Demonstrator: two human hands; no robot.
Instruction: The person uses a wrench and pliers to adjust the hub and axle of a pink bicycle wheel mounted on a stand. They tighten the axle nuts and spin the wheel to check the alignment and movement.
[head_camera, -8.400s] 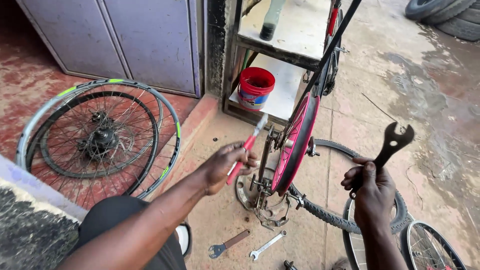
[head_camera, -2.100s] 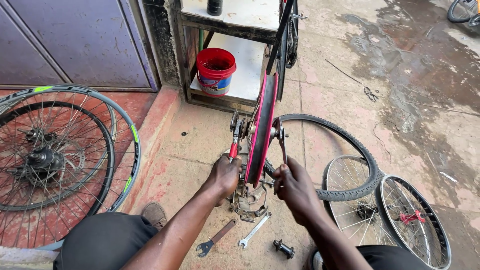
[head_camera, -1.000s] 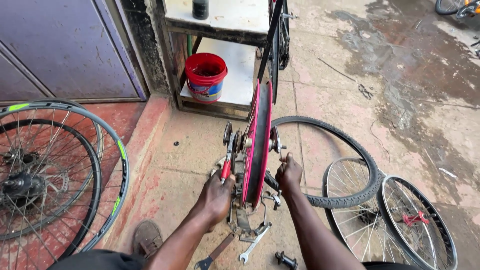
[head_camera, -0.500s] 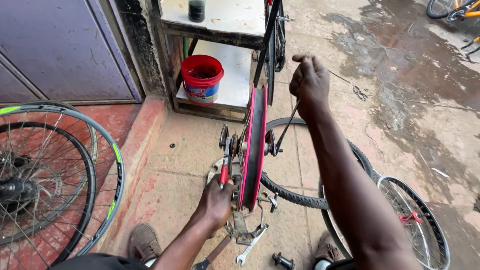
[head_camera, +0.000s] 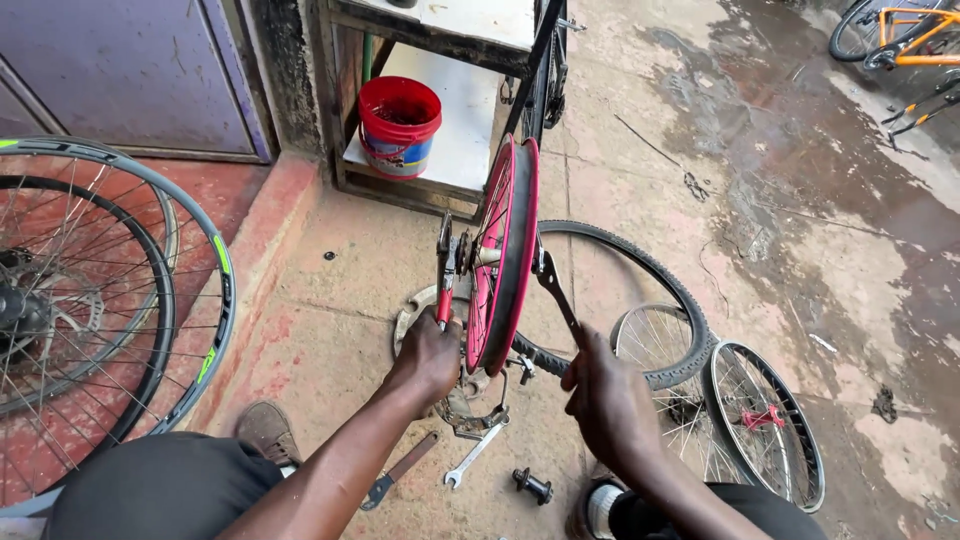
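An upright red wheel rim (head_camera: 503, 262) stands on edge in front of me, seen edge-on. My left hand (head_camera: 428, 357) grips red-handled pliers (head_camera: 445, 280) clamped at the left side of the hub. On the right of the rim my right hand (head_camera: 606, 400) holds a flat metal wrench (head_camera: 556, 293), its head set on the axle. A chainring and bracket (head_camera: 462, 400) lie under the rim on the floor.
A small spanner (head_camera: 472, 455), a dark-handled tool (head_camera: 394, 474) and a hub part (head_camera: 532, 485) lie near my knees. A loose tyre (head_camera: 640, 275) and spoked wheels (head_camera: 760, 420) rest at right, more wheels (head_camera: 110, 300) at left. A red bucket (head_camera: 398, 125) sits on a shelf.
My right hand came down from high above the rim and now holds the wrench on the axle's right side. The left hand stayed on the pliers.
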